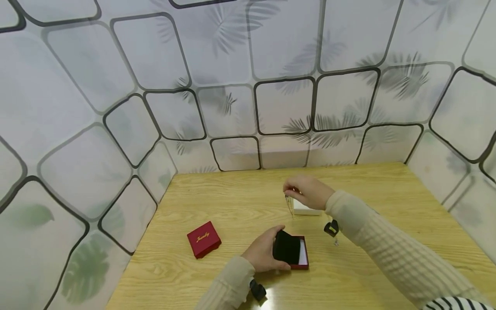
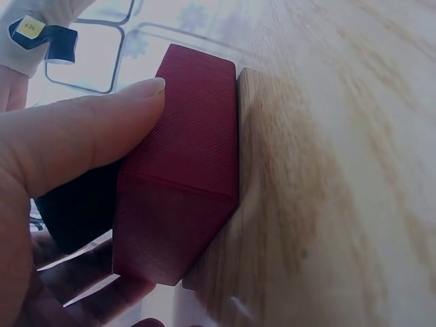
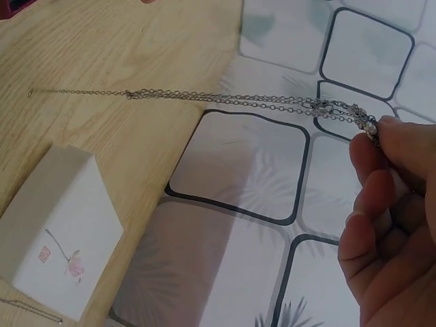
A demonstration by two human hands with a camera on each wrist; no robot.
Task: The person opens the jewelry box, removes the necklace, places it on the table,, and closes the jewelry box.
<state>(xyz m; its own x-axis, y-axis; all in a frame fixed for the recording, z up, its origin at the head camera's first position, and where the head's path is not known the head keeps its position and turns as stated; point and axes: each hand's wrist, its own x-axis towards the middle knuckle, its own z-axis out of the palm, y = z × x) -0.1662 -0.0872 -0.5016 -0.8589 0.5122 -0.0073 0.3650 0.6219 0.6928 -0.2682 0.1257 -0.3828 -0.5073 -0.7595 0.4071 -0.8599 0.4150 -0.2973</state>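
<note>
My left hand [image 1: 263, 252] grips a small red jewelry box base [image 1: 299, 266], thumb on its near side and fingers round the far side. A black pad [image 1: 286, 247] stands tilted up in the box, baring part of the white inside [image 1: 302, 252]. In the left wrist view the thumb lies against the box's red outer wall [image 2: 194, 122]. Above the table, my right hand [image 1: 308, 191] pinches a fine silver chain necklace [image 3: 225, 100] between thumb and forefinger. The doubled chain hangs from the fingertips, with a pale bead [image 3: 370, 127] right at them.
The red lid [image 1: 204, 239] with gold "Jewelry" lettering lies to the left. Behind the right hand sits a white box [image 3: 65, 225] with a pink flower print. Another fine chain [image 3: 30, 310] lies beside it. A patterned curtain [image 1: 232, 112] encloses the wooden table [image 1: 217, 193].
</note>
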